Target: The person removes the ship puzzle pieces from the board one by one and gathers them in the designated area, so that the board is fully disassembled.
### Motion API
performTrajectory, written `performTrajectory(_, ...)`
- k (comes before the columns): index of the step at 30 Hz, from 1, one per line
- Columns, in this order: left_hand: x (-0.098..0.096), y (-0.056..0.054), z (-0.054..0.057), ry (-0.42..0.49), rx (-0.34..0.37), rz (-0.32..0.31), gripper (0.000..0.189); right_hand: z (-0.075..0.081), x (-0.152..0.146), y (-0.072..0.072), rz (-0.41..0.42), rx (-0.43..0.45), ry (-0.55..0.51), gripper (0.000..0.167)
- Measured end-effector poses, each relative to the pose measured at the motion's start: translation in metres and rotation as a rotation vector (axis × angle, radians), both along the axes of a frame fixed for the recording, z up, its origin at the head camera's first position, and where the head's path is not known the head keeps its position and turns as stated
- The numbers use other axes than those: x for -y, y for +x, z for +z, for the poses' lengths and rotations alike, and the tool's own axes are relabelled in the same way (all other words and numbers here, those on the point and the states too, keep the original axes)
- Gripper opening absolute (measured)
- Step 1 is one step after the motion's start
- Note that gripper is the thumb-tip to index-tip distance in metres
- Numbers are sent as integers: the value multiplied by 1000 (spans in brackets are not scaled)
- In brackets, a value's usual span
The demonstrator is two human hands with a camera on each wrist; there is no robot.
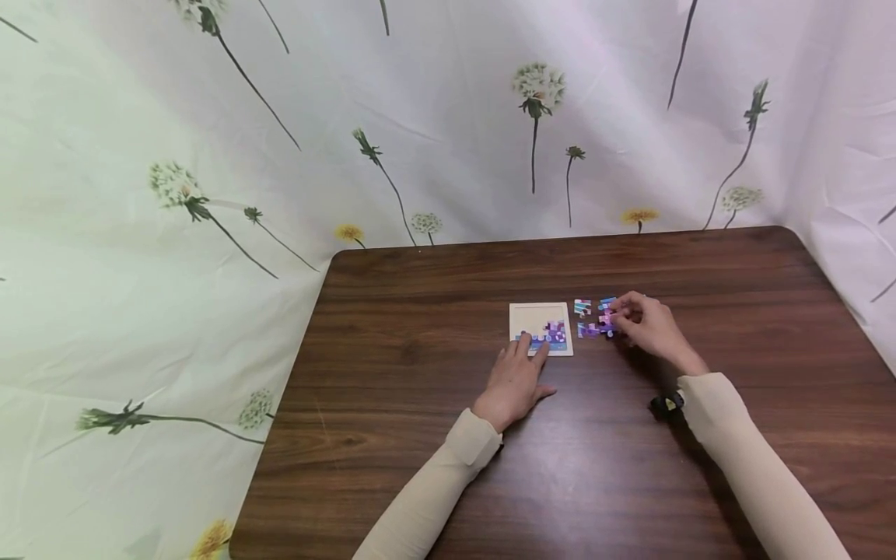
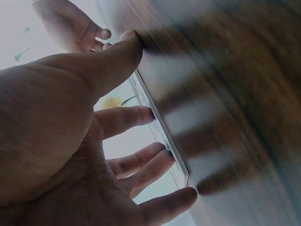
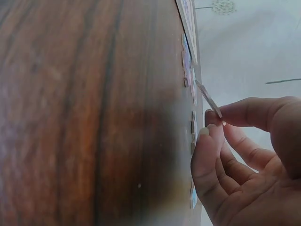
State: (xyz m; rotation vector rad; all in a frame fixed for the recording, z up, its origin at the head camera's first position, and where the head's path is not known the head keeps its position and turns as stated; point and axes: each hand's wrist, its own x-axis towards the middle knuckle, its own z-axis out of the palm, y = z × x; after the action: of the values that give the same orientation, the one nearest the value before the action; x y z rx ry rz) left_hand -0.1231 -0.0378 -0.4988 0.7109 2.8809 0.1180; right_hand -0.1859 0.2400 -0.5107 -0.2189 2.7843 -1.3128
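Observation:
A small square puzzle tray (image 1: 530, 317) with a white rim lies on the table, its lower part filled with purple and blue jigsaw pieces (image 1: 555, 332). The fingertips of my left hand (image 1: 513, 386) rest on the near part of the tray, fingers extended and spread; in the left wrist view they touch along the tray's edge (image 2: 162, 125). My right hand (image 1: 652, 330), just right of the tray, pinches a thin jigsaw piece (image 3: 209, 99) between thumb and fingertips, tilted above the table. Beneath and beside that hand are several loose pieces (image 1: 588, 330), partly hidden by the fingers.
One more loose piece (image 1: 582, 307) lies close to the tray's right side. The dark wooden table (image 1: 392, 389) extends around the hands. Behind it hangs a pale cloth (image 1: 462, 155) printed with dandelions. A dark device (image 1: 665, 406) sits at the right wrist.

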Motion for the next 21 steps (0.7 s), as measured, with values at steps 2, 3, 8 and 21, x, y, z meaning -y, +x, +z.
performTrajectory(2, -1, -1, 0, -1, 5, -4, 73, 0, -3, 1, -8, 7, 3, 18)
performTrajectory(3, -1, -1, 0, -1, 5, -4, 73, 0, -4, 1, -10, 10, 5, 17)
performTrajectory(8, -1, -1, 0, 13, 7, 0, 72, -2, -10, 2, -24, 9, 12, 16)
performTrajectory(21, -1, 0, 0, 13, -1, 1, 73, -5, -13, -1, -45, -7, 82, 19)
